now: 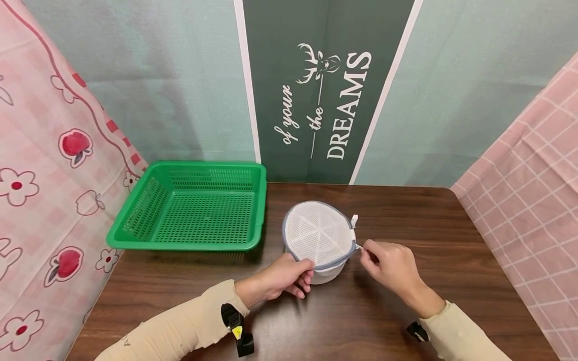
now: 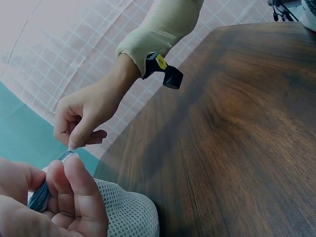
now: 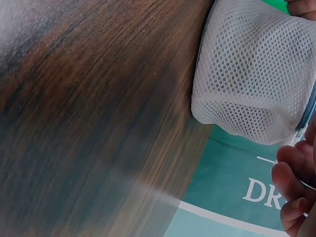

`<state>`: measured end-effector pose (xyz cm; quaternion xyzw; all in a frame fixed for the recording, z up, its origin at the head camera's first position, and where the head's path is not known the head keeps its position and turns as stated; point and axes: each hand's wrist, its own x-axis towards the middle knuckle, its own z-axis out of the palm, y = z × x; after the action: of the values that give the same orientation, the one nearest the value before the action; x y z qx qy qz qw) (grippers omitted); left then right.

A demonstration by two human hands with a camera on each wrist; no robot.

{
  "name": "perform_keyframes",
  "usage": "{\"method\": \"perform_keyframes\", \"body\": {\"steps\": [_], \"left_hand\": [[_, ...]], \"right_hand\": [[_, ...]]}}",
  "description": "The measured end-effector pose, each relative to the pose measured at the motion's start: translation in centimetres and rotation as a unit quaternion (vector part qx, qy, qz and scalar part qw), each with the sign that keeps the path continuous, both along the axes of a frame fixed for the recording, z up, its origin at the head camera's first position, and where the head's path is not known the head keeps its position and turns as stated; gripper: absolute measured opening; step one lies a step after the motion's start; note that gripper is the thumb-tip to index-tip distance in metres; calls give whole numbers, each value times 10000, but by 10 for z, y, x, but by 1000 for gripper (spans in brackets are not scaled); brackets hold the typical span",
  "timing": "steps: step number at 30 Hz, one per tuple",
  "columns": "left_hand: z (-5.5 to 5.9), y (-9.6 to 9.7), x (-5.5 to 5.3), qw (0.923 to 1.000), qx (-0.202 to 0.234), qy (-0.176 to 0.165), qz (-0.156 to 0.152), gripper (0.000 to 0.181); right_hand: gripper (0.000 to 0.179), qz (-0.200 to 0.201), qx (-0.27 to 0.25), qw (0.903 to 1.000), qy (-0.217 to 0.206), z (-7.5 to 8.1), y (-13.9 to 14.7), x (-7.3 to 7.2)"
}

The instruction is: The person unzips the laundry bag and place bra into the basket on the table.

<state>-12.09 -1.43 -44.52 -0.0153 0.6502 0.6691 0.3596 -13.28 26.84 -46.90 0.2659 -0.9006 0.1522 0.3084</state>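
Note:
A white mesh laundry bag (image 1: 316,233), round with a grey-blue zipper edge, stands on the wooden table. Its mesh side shows close up in the right wrist view (image 3: 252,69). My left hand (image 1: 289,278) pinches the near rim between thumb and fingers. At the rim's right side, my right hand (image 1: 392,263) pinches the small zipper pull (image 1: 358,246). A short white loop (image 1: 354,219) sticks out from the rim just behind it. In the left wrist view, the right hand (image 2: 91,111) is beyond the left hand's fingers (image 2: 86,190).
A green plastic basket (image 1: 259,215) with slotted sides stands left of the bag, nothing visible inside it. The brown table (image 1: 406,215) meets a green printed cloth (image 1: 325,165) at the back. Pink patterned cloths (image 1: 533,200) hang on both sides.

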Motion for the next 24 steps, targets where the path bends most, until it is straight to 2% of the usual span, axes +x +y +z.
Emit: {"method": "perform_keyframes", "body": {"steps": [12, 19, 24], "left_hand": [[1, -3, 2, 9998, 55, -173, -61, 30], [2, -6, 2, 9991, 109, -100, -401, 37], [3, -9, 2, 9979, 38, 30, -643, 33]], "right_hand": [[14, 84, -14, 9999, -131, -3, 3, 2], [14, 32, -48, 9998, -194, -4, 3, 1], [18, 47, 59, 9993, -361, -3, 2, 3]]}}
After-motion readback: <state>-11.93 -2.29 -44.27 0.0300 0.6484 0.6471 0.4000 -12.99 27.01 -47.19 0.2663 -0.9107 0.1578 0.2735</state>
